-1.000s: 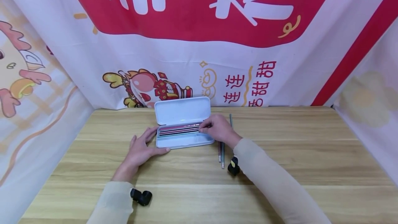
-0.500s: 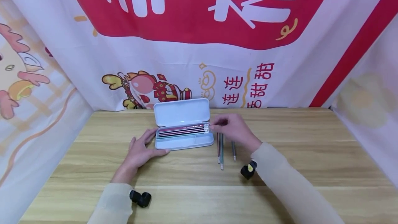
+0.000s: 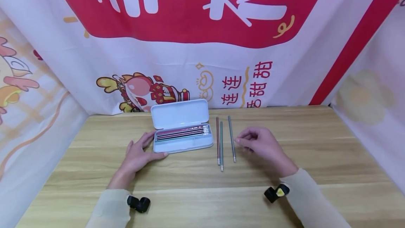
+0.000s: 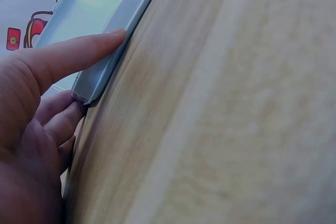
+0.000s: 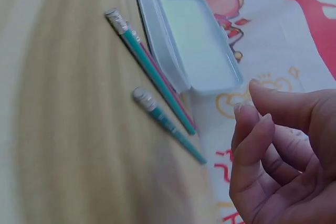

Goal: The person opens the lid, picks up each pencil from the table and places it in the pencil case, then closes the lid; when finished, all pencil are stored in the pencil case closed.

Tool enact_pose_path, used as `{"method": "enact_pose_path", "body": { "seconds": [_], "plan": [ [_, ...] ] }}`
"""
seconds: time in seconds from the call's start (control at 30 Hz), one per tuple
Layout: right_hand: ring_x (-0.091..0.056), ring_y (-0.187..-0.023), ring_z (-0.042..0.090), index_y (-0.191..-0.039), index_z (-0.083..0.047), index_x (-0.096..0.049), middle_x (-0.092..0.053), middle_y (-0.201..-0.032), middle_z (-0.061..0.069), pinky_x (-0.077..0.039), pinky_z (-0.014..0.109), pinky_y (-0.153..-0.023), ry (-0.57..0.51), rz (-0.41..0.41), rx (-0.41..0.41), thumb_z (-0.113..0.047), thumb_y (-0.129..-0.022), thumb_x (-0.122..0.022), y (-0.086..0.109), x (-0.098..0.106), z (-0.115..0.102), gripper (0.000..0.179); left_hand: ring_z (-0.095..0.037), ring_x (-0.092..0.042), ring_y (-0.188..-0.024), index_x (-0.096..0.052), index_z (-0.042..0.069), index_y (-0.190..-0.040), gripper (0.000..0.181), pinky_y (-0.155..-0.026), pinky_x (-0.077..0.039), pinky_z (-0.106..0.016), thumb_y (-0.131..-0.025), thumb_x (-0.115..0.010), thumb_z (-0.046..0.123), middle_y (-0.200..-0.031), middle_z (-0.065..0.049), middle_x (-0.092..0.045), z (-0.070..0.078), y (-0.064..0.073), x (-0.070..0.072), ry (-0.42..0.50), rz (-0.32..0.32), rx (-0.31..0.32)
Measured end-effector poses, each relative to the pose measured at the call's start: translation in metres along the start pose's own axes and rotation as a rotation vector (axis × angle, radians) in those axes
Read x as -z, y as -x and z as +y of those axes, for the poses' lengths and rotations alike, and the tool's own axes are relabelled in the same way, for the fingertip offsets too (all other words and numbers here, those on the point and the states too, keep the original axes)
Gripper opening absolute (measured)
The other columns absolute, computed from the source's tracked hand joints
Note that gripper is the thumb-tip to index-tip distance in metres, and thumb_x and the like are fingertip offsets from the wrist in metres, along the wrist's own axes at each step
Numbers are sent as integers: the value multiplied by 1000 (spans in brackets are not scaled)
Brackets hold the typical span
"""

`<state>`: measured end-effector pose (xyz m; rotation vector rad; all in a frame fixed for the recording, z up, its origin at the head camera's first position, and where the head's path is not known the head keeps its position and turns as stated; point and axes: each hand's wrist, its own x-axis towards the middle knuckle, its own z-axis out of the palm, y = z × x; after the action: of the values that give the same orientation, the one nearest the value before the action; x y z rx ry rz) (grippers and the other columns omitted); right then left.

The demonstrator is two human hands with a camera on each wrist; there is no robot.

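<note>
A light-blue pencil case lies on the table with its lid raised. Several striped pencils fill its rear compartment, eraser ends to the right. My left hand holds the case by its left end; in the left wrist view the thumb lies along the front edge, with fingers around the corner. To the right of the case lie a red pencil, a green pencil beside it, and a teal pencil. My right hand, fingers loosely bent and holding nothing, is just right of the teal pencil.
The wooden table reaches back to a printed cloth behind the case. More patterned cloth hangs at the left side. The case's front compartment faces me.
My right hand has drawn away from the pencils in the case and moved right, past the loose pencils, uncovering them. My left hand stays at the case. The head view has shifted slightly.
</note>
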<state>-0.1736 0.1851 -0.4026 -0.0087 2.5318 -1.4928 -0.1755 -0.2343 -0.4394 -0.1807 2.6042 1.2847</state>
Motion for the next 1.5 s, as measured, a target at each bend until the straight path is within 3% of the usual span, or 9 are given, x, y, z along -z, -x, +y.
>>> {"method": "enact_pose_path", "body": {
  "seconds": [0.3, 0.8, 1.5],
  "plan": [
    [-72, -77, 21, -109, -5, -76, -77, -93, 11, -66, 32, -68, -100, -44, -106, -21, -96, -83, 8, -7, 28, 22, -38, 5, -170, -29, 30, -172, 115, -133, 23, -64, -80, -94, 50, -178, -4, -31, 2, 1, -1, 2, -2, 8],
    [-65, -62, 19, -92, -10, -74, -72, -76, 5, -58, 30, -57, 137, -17, -113, -28, -88, -91, 5, -20, 19, 25, -43, 19, -167, -29, 33, -171, 114, -131, 19, -71, -80, -95, 49, -180, -3, -24, 6, -2, -2, 30, -21, 64],
    [-66, -66, 19, -85, -12, -76, -72, -80, 5, -58, 28, -60, 210, -38, -138, -24, -93, -86, 7, -21, 11, 18, -44, 20, -167, -25, 35, -172, 115, -130, 18, -74, -81, -94, 48, -179, -1, -26, 5, 1, 1, 25, -12, 67]
  ]
}}
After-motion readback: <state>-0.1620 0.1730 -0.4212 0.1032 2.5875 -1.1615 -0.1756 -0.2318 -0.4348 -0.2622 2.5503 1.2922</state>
